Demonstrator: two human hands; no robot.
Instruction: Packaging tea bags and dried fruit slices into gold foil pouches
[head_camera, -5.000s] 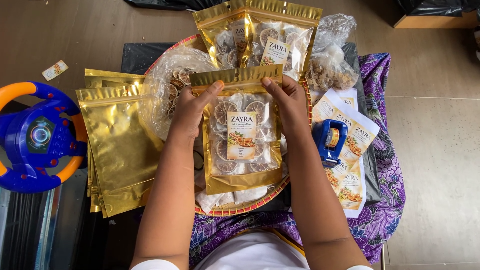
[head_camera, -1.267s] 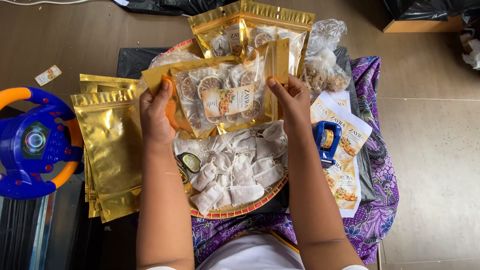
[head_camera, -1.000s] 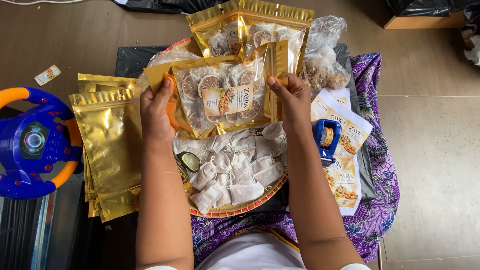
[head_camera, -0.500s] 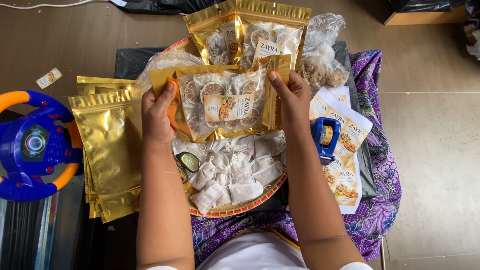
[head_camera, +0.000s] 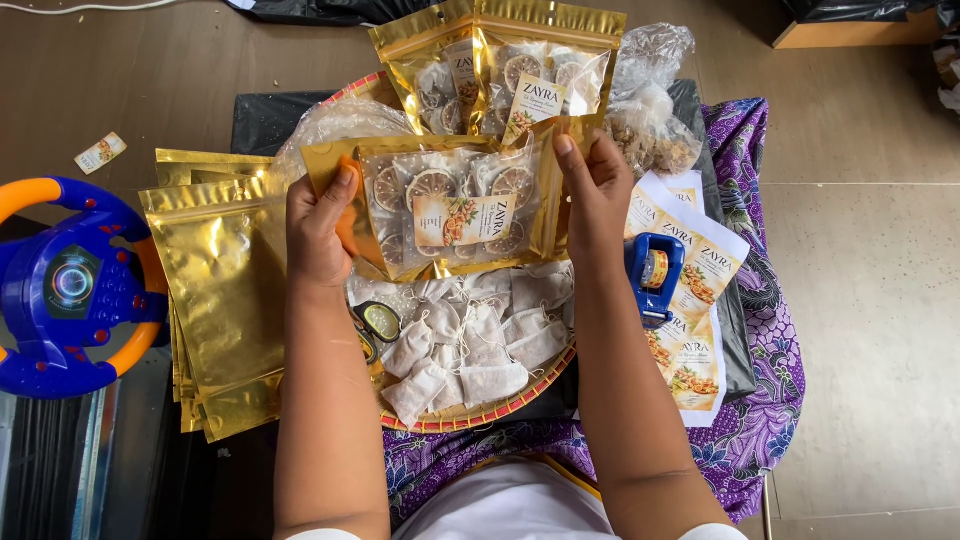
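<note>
1. The left hand (head_camera: 318, 225) and the right hand (head_camera: 592, 190) are together gripping a gold pouch (head_camera: 450, 208) with a clear front, one hand at each short end, holding it sideways above the woven tray (head_camera: 470, 418)
2. Five seconds back the pouch was standing upright between the hands; it is now lying turned on its side, with dried citrus slices and a small label showing through the window
3. That turn is uncovering the pile of white tea bags (head_camera: 465, 345) in the tray, which the pouch was hiding earlier
4. Judging by this, the filled pouch is being looked over or settled, not yet set down
5. Two more filled pouches (head_camera: 500, 70) are lying just beyond the held one
6. Empty gold pouches (head_camera: 215, 290) are stacking up left of the tray, beside a blue toy steering wheel (head_camera: 70, 285)
7. A blue tape dispenser (head_camera: 653, 275) is resting on printed label sheets (head_camera: 690, 300) to the right
</note>
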